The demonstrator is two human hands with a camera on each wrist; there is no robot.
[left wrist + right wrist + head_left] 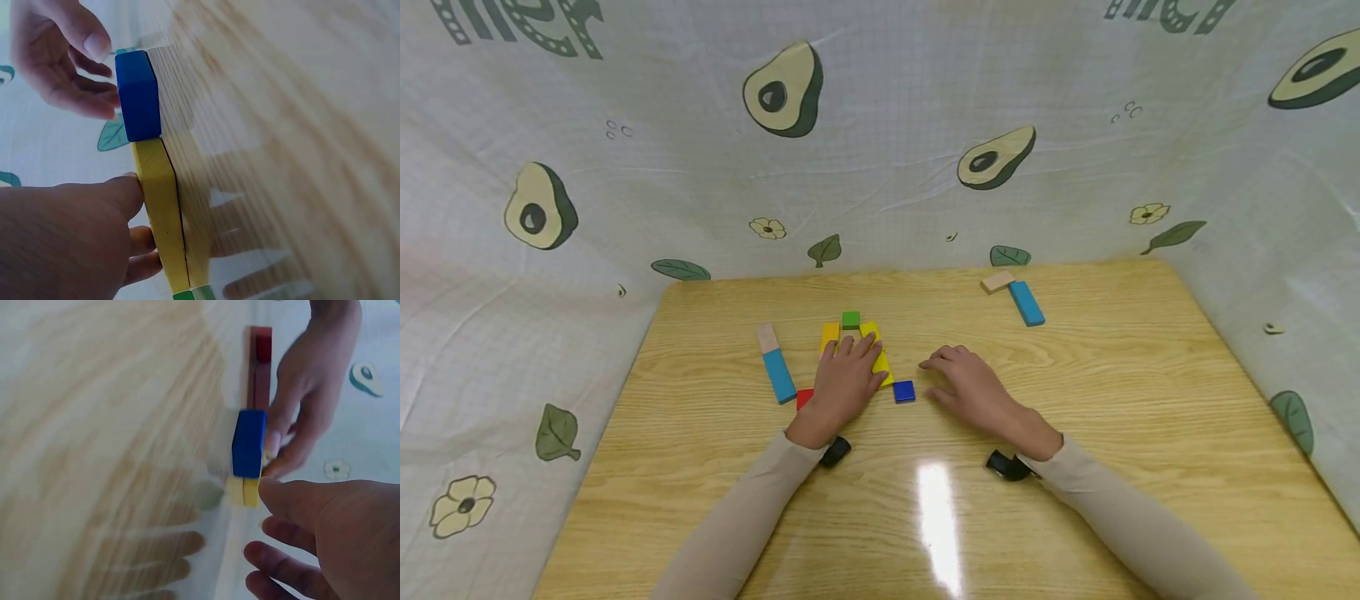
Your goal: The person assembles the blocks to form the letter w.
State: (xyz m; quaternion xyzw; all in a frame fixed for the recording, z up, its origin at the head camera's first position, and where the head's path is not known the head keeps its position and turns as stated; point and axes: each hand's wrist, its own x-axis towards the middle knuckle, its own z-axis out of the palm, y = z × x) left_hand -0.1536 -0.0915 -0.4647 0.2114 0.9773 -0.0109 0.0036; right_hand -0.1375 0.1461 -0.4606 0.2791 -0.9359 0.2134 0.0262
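Note:
My left hand [844, 385] rests on a group of flat blocks, fingers spread. Its thumb touches the long yellow block [884, 367], whose side shows in the left wrist view. Beneath the fingers is an orange-yellow block [830, 332], partly hidden, and a green block [851, 320] lies just beyond the fingertips. A dark blue square block [904, 392] sits at the yellow block's near end. To the right of it, my right hand [973, 387] hovers with loosely bent fingers, holding nothing. A red block [804, 398] shows partly behind the left wrist.
On the left, a light blue block [779, 376] lies end to end with a plain wood block [767, 337]. Another blue block [1027, 303] and a plain wood block [997, 282] lie at the back right. Patterned cloth [880, 167] hangs behind the wooden table [1112, 375].

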